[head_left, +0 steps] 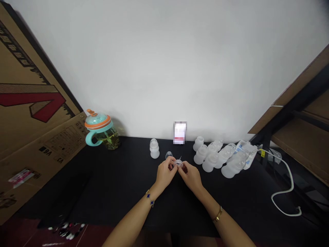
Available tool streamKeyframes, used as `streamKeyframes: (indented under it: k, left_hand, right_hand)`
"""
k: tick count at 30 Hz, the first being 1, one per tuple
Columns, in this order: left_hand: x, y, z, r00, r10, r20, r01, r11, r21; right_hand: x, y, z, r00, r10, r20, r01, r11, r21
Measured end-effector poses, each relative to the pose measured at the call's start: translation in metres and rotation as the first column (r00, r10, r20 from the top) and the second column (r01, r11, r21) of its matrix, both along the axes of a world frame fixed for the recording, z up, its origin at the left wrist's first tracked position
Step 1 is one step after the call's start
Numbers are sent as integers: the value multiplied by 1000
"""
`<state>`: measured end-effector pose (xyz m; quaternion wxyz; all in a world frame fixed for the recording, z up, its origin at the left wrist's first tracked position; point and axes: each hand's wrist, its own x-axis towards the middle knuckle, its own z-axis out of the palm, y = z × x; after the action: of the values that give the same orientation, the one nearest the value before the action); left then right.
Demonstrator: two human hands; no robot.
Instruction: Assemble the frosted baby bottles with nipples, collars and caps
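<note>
My left hand and my right hand meet over the middle of a black table. Both pinch a small clear ring-shaped bottle part between their fingertips. A small clear cap lies on the table just behind my left hand. One small translucent bottle stands upright further back on the left. To the right, a cluster of several translucent bottles stands and lies together. My left wrist has a bracelet with blue charms, my right wrist a gold one.
A teal and orange handled cup stands at the back left against the white wall. Big cardboard boxes lean on the left. A white plastic package and a white cable lie at the right, near a wooden shelf.
</note>
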<state>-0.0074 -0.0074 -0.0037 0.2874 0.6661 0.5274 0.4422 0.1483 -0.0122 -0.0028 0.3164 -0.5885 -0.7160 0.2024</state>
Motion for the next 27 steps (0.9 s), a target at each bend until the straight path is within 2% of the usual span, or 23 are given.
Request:
streamKeyframes:
  k: [5,12,16,20,27]
  left_hand:
    - [0,0,0,999,-9,37,9,1000,-14]
    - [0,1,-1,987,84,-140,-81,996,25]
    - [-2,2,-3,973,108,-202,-93,992,83]
    - [-2,3,-6,984,85,-155,-70,993,99]
    - [1,3,-3,1000,-11,22,10,1000,26]
  right_hand:
    - [0,0,1,1000,7,27,-6,1000,-11]
    - [0,2,-4,1000,24,11,-23,999,-37]
    - [1,2,-6,1000,27,12,-27,999,-32]
    - [1,2,-4,1000,27,4,-27,999,-22]
    - [3,3,-3,999,36,-39,-37,999,-23]
